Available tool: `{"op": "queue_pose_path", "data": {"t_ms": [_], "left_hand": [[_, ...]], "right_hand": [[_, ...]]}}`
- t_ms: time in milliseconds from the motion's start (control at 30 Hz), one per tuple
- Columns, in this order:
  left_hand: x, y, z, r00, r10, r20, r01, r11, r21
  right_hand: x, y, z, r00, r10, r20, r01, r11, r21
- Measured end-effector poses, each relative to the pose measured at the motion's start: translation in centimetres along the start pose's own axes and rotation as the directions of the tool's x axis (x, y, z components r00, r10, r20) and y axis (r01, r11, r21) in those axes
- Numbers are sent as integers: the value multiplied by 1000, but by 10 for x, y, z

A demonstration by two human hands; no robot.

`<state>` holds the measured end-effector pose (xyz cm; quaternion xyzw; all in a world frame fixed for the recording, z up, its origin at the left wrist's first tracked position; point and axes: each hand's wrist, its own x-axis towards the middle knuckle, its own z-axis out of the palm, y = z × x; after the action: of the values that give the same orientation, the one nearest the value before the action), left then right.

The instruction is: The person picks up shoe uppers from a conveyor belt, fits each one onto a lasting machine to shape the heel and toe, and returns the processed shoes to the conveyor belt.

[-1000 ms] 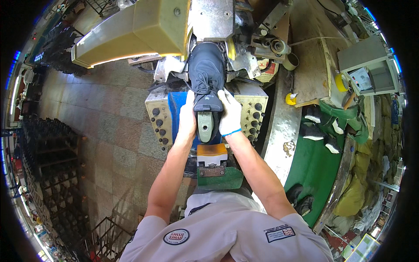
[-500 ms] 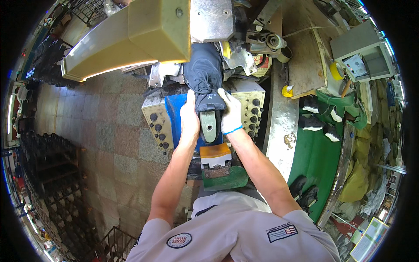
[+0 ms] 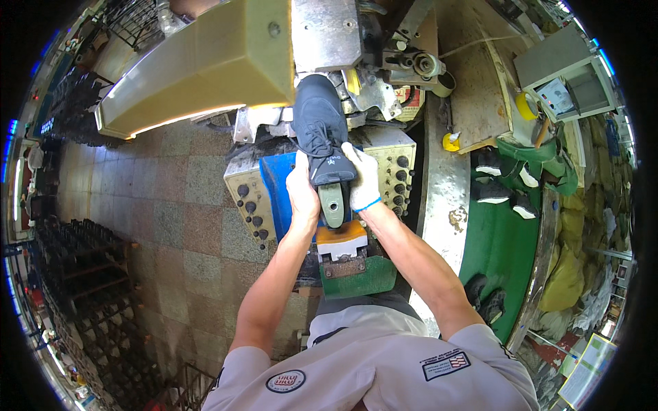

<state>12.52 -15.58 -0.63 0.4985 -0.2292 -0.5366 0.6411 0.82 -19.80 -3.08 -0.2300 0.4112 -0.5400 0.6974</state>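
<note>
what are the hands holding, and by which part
A dark lace-up shoe, held by the sides of its heel end, left hand and right hand opposite each other.

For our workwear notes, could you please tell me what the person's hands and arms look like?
The right hand wears a white glove with a blue cuff edge. Whether the left hand is gloved is hard to tell; no blue edge shows there. Both forearms are bare below short, pale grey sleeves.

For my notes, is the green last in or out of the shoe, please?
In: the green last shows its holed top inside the opening of the dark shoe.
</note>
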Motion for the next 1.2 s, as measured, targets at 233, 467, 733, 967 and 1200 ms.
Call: {"op": "queue_pose_path", "data": {"t_ms": [233,467,733,967,1200], "left_hand": [[-8,22,-2,988,-143,-54,152,960,234],[-71,46,6,925,372,-70,-269,776,570],[-79,46,54,853,520,-44,-167,353,921],[-82,47,56,747,665,-3,-255,290,922],[-76,21,53,716,698,-13,-277,302,912]], "right_hand": [[-10,-18,-17,998,-44,52,56,967,-247],[-99,-61,-70,988,-147,41,153,941,-303],[-157,-85,-94,991,-121,62,133,956,-260],[-170,-83,-136,936,-174,306,304,838,-453],[-163,-89,-166,983,-24,182,114,858,-500]]}}
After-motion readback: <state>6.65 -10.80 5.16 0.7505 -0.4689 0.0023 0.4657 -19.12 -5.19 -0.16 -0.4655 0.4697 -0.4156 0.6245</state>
